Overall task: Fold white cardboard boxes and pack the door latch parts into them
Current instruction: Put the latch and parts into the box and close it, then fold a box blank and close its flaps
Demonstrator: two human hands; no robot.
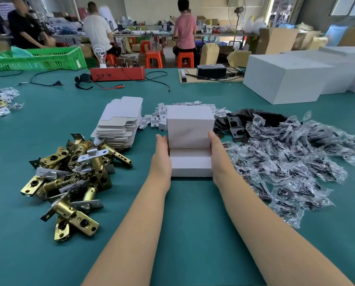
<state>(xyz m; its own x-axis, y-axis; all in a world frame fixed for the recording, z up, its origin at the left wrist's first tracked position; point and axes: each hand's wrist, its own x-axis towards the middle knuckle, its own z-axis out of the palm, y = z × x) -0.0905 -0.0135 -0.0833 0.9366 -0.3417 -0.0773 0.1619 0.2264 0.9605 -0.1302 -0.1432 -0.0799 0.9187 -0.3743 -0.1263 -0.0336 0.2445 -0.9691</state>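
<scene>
— In the middle of the green table (182,223), what was being held?
— A white cardboard box (190,141) was steadied between the left hand (162,159) and the right hand (218,157). Both hands were laid flat against its sides, fingers straight, nothing clutched. Its lid was stood upright at the far side, and the near front wall was already raised.
— How could that step be done well?
— Even pressure from both palms was judged necessary, so the walls would be kept square while the lid was brought down and its flap tucked in. Whether anything had been packed inside could not be told.
— And the parts?
— The brass door latches (73,174) were heaped near left, the flat box blanks (118,122) stacked just beyond them, and the bagged screws (292,162) spread to the right.
</scene>
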